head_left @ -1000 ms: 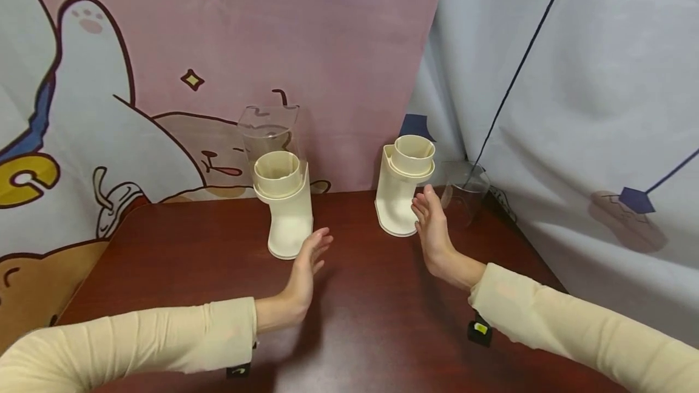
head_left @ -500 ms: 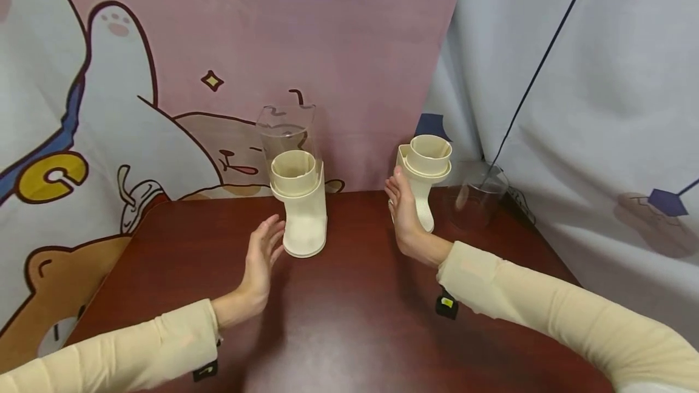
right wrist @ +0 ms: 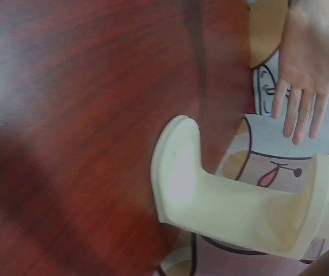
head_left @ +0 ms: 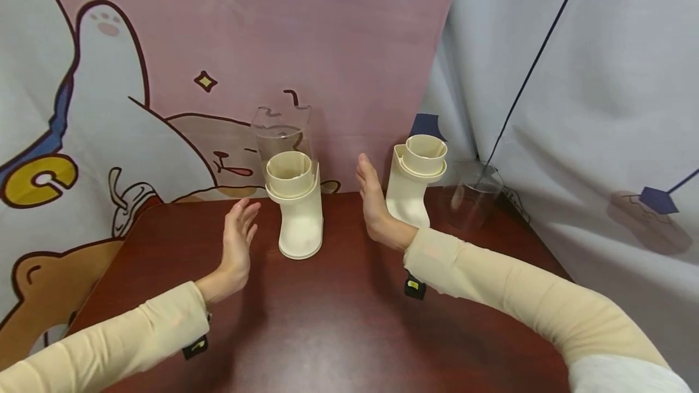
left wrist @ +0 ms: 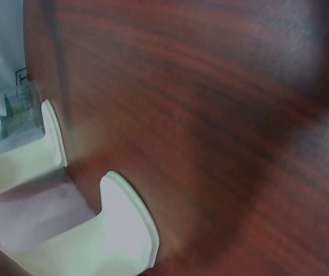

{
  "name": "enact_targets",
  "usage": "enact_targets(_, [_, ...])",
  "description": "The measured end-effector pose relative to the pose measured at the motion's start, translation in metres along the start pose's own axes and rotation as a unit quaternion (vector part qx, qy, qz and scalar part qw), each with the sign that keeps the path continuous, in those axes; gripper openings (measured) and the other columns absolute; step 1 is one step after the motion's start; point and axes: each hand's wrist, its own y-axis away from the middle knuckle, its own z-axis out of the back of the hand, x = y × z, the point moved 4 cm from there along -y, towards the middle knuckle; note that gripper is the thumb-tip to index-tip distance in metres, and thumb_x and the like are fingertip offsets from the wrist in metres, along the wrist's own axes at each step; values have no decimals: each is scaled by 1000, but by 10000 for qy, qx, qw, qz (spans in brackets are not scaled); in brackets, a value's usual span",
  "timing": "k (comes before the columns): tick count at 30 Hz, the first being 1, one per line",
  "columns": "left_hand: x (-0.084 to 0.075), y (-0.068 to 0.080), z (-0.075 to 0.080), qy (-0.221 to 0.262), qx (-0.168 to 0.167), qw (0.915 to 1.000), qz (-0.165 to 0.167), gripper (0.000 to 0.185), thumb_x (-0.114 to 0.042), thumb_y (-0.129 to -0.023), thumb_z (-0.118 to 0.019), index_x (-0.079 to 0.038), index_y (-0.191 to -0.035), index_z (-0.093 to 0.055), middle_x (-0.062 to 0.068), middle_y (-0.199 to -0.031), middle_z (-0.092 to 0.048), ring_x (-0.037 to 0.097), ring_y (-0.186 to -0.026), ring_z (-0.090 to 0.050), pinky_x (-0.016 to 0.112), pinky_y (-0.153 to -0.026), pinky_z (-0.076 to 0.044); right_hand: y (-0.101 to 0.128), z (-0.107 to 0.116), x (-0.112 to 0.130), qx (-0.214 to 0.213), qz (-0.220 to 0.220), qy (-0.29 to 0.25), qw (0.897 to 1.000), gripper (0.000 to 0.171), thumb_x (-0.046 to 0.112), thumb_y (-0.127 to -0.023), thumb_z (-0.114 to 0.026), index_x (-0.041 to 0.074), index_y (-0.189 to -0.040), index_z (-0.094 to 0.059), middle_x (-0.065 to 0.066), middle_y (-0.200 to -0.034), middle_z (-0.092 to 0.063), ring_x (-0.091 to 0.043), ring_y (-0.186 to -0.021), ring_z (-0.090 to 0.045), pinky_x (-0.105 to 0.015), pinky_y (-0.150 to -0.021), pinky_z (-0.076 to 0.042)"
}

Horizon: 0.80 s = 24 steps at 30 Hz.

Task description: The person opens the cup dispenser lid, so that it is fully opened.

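Two cream-coloured plastic stands, each with a curved foot and a round ring on top, stand upright on the table. My left hand (head_left: 236, 250) is held up just left of the left stand (head_left: 300, 223), palm facing it and fingers straight. The right wrist view shows that left hand (right wrist: 308, 63) with nothing in it. My right hand (head_left: 377, 208) is raised between the stands, nearest to the right stand (head_left: 406, 193), which its wrist partly covers. Its fingers are extended and hold nothing. In the left wrist view the left stand (left wrist: 121, 230) is close.
A clear container (head_left: 281, 123) rises behind the left stand's ring. Another clear container (head_left: 474, 196) stands right of the right stand. The dark red wooden table (head_left: 327, 320) backs onto a printed pink cloth (head_left: 349, 65), with a pale cloth (head_left: 590, 108) along the right.
Both hands have swept left. The left hand went from in front of the left stand to its left; the right hand crossed from the right stand's right side to its left. The stands stayed put.
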Motion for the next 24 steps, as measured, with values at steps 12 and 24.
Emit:
enact_targets(12, [-9, -29, -16, 456, 145, 9988, -43, 62, -51, -92, -22, -14, -141, -14, 6, -145, -18, 17, -136, -16, 31, -112, -9, -9, -35, 4, 5, 83, 249, 9997, 71, 68, -82, -29, 28, -141, -22, 12, -145, -22, -10, -134, -19, -34, -110, -11])
enact_targets(24, [-8, -83, -29, 561, 298, 9980, 39, 68, -59, -90, -12, -16, -142, -22, 2, -149, -19, 11, -137, -14, 29, -112, -5, 0, -74, 3, -102, 127, 432, 9989, 71, 71, -82, -26, 20, -129, -40, 2, -129, -41, -13, -120, -36, -32, -104, -24])
